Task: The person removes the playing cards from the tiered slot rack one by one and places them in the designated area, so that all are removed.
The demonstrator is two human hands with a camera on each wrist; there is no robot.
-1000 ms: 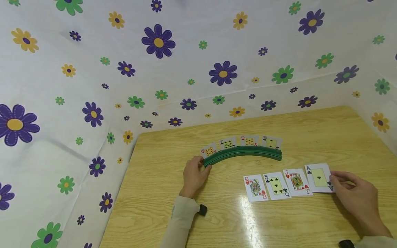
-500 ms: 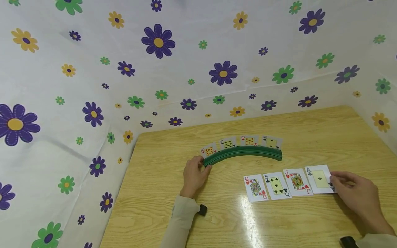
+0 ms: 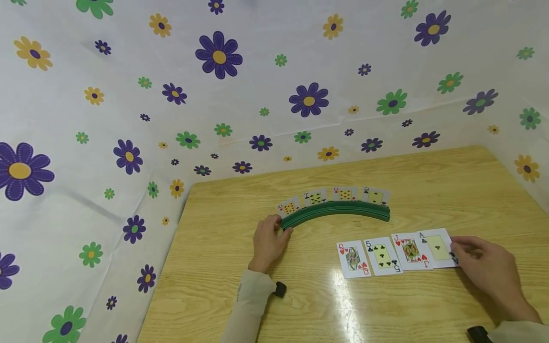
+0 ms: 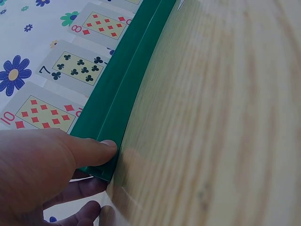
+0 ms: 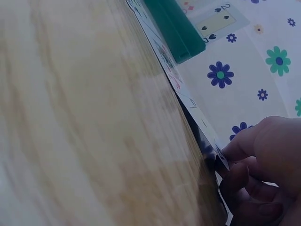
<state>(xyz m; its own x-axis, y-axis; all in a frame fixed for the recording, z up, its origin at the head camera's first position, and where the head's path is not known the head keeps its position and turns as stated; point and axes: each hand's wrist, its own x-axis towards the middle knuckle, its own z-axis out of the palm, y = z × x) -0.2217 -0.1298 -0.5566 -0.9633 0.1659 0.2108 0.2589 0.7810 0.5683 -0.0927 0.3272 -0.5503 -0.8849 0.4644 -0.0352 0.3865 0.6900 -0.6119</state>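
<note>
My left hand [image 3: 269,243] grips the left end of a curved green card holder [image 3: 334,208], thumb [image 4: 101,149] on its front face and fingers beneath the end. Upright in the holder stand a ten of diamonds [image 3: 289,207], a seven of clubs [image 3: 315,197], an eight of diamonds [image 3: 345,194] and a two of spades [image 3: 376,196]. My right hand [image 3: 491,269] pinches the right edge of an ace of clubs [image 3: 436,247], slightly raised in the right wrist view. Beside it lie a jack of hearts [image 3: 411,251], a five of clubs [image 3: 383,257] and a queen of hearts [image 3: 353,259].
The wooden table [image 3: 206,267] has a bright reflection at its front. A white flowered cloth [image 3: 257,85] rises behind and along both sides. The face-up row lies in front of the holder's right half.
The ace of clubs and my right hand have shifted slightly left, so the ace's left edge now overlaps the jack's right edge. My left hand and the holder have stayed in place.
</note>
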